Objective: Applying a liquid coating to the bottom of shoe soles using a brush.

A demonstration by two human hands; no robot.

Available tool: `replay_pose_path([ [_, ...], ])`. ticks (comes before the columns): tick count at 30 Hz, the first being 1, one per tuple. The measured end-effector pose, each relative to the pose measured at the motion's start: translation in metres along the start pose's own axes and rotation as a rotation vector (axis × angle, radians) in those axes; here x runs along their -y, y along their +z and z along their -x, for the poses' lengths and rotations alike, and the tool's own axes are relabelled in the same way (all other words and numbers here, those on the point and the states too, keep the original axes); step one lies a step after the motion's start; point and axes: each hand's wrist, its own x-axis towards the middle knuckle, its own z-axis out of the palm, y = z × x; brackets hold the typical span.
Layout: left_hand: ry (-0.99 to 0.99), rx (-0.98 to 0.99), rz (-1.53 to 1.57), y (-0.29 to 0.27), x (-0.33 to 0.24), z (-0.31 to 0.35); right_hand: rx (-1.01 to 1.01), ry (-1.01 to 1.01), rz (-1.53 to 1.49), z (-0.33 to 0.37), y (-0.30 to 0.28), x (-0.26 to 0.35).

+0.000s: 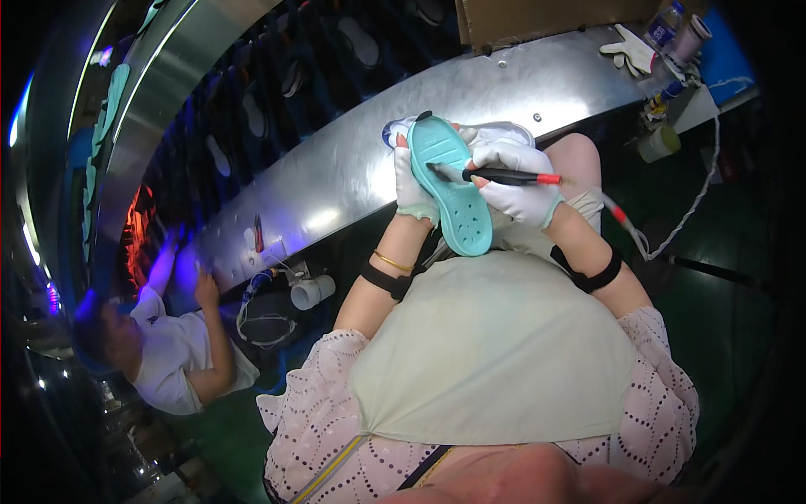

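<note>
In front of my apron I hold a turquoise foam clog, its hole-dotted toe pointing down toward me. The gloved fingers of my left hand wrap round the clog's left side. My right hand, also in a white glove with bare fingertips, grips a black-handled brush with a red end. The brush's tip reaches the inside of the clog near its middle; whether it presses there I cannot tell. Behind the clog lies a white and blue item, partly hidden, its kind unclear.
A curved metal bench runs beyond my hands. A white cord loops at right below a spare glove, a bottle and a thread cone. Shoes lie on the dark conveyor. Another person works at left.
</note>
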Motion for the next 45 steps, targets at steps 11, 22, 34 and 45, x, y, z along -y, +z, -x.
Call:
replay_pose_path([
  [11, -0.26, -0.17, -0.304, -0.009, 0.038, 0.043, -0.024, 0.356, -0.212, 0.039, -0.01, -0.02],
  [22, 0.195, 0.005, 0.126, 0.002, 0.027, -0.007, 0.067, 0.038, -0.179, 0.027, -0.002, -0.007],
  [34, 0.153, 0.189, 0.243, 0.003, -0.003, -0.016, 0.144, 0.165, -0.27, 0.015, -0.006, 0.0],
  [45, -0.081, 0.291, -0.419, 0.001, -0.032, -0.02, 0.222, 0.047, -0.253, 0.012, -0.017, -0.008],
])
